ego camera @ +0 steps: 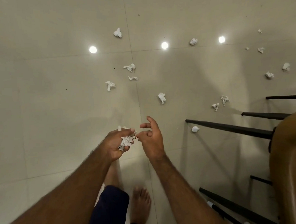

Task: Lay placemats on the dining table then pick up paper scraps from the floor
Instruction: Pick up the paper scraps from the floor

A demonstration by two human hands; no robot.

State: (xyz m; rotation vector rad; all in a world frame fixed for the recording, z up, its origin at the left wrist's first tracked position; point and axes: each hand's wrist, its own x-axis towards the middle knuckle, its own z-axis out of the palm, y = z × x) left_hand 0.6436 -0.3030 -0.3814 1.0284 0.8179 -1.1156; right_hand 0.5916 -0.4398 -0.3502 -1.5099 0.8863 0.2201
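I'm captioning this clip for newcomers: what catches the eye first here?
White crumpled paper scraps lie scattered over the pale tiled floor, which mirrors three bright light reflections. At centre, the left hand grips a wad of scraps beside the empty right hand.

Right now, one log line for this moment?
phase: floor pickup | left hand: holds paper wad | right hand: loosely curled beside wad | scraps: many on floor

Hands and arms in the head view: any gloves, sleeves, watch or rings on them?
No. The left hand and right hand are bare, with no gloves, rings or watch showing. Both forearms are bare and hairy; no sleeve is in view.
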